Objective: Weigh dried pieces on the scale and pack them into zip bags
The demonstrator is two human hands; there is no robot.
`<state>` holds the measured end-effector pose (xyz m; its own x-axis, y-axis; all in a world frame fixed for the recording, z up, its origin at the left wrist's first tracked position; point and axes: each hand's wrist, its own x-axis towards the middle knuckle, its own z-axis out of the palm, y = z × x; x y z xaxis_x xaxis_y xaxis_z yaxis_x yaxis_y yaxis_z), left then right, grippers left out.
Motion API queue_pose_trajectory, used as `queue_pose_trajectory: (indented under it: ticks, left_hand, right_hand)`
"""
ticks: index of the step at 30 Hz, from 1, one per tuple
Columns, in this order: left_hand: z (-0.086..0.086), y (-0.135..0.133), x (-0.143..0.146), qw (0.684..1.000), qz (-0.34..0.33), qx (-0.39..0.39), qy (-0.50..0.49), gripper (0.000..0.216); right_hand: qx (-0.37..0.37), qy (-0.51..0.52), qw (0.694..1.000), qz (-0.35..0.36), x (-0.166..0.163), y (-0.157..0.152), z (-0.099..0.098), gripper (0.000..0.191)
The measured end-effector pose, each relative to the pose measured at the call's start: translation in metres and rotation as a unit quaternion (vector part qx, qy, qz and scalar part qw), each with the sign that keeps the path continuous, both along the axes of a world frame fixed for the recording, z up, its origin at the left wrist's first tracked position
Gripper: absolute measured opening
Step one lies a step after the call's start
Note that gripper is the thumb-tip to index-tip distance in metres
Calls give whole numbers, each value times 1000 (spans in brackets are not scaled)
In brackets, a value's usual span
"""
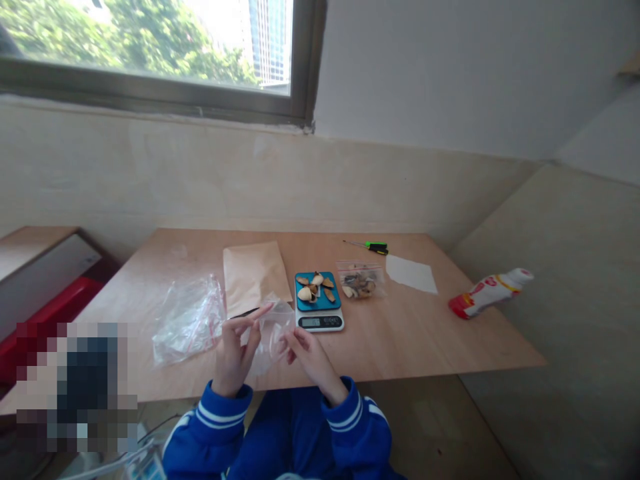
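In the head view, a small clear plastic bag (270, 340) is between my two hands at the front of the table. My right hand (307, 353) pinches its right edge between thumb and fingertips. My left hand (236, 350) is at the bag's left side, index finger stretched along its top and thumb apart. A thin black stick (244, 313), perhaps a pen, shows just behind the left hand. Beyond my hands, a kitchen scale (320, 323) with a blue top bears several brown and cream curved pieces (314, 287). Its display is too small to read surely.
Loose clear bags (187, 320) lie left of a brown paper envelope (253, 273). Right of the scale are a filled zip bag (360, 281), a green-black screwdriver (376, 247), white paper (413, 274) and a red-white bottle (487, 295). The table's front edge (400, 377) runs near my forearms.
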<state>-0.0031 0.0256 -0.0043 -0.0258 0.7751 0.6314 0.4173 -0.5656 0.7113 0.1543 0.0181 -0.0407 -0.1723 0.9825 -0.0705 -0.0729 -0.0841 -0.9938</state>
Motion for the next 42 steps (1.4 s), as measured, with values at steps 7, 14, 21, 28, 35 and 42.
queue_pose_trajectory:
  ticks: [7,14,21,28,35,42]
  left_hand:
    - [1,29,21,979,152,-73,-114,16]
    - [-3,59,33,961,241,-69,-116,18]
    - [-4,67,44,944,289,-89,-130,19]
    - [-3,67,53,939,300,-114,-126,20]
    - [2,60,62,932,320,-152,-81,17]
    - [-3,62,69,927,340,-158,-26,17]
  right_hand:
    - [220,-309,919,-105,76,42,0,46]
    - [225,-468,854,-19,124,101,-29,61]
    - [272,-457,845,-53,121,107,-33,33]
    - [261,-424,860,-114,116,106,-30,27]
    - [143,-184,949,-213,103,98,16,32]
    - [92,-21,988,-126,55,82,80,37]
